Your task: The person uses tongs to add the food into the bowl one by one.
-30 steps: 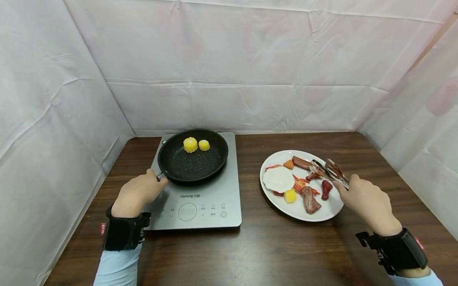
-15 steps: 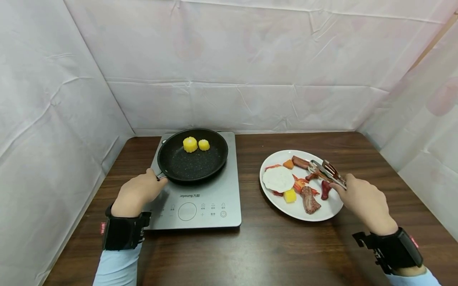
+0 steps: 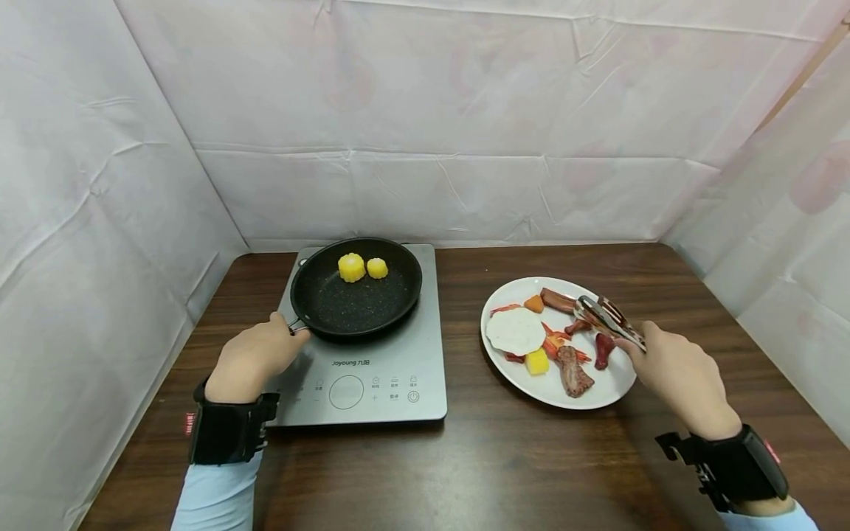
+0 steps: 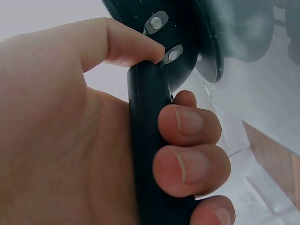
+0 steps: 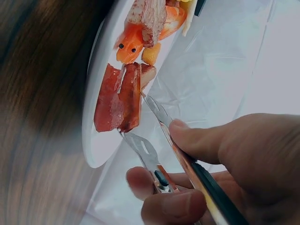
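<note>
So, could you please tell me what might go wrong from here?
The shiny metal tongs in the right hand have their tips apart at flat, red, bacon-like strips, which might slip from a shallow grip. Closing the tongs could nudge the dark-red, drumstick-shaped piece lying close by on the round white plate. Two yellow, round corn pieces sit in the round black frying pan; they could slide if the left hand tilts its black handle.
</note>
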`<act>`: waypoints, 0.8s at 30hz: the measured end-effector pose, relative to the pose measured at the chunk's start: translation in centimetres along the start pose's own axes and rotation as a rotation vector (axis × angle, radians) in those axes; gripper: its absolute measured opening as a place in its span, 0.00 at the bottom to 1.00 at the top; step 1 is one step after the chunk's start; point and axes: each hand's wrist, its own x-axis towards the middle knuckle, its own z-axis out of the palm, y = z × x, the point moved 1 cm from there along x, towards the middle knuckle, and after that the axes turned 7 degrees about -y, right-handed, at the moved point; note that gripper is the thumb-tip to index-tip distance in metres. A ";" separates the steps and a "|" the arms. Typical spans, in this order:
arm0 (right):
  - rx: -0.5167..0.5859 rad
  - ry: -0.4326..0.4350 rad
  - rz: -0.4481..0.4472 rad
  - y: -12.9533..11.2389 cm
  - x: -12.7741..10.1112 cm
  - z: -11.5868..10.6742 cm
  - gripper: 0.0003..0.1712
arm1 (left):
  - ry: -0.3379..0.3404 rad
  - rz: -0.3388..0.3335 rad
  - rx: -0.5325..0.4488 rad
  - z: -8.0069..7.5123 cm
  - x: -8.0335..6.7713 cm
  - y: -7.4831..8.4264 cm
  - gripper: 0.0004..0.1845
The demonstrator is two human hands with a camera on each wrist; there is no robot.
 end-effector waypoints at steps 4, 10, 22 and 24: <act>0.021 0.030 -0.001 -0.1 -0.2 -0.1 0.24 | -0.005 -0.004 0.000 -0.1 0.0 0.0 0.44; 0.026 0.056 -0.014 -0.1 -0.4 -0.1 0.23 | -0.007 0.000 0.001 -0.1 0.0 0.0 0.44; 0.046 0.070 -0.009 0.2 -0.3 -0.3 0.21 | -0.010 0.005 0.003 0.0 0.1 0.0 0.44; 0.048 0.067 -0.009 0.2 -0.3 -0.3 0.21 | -0.011 0.005 0.004 0.0 0.0 0.0 0.43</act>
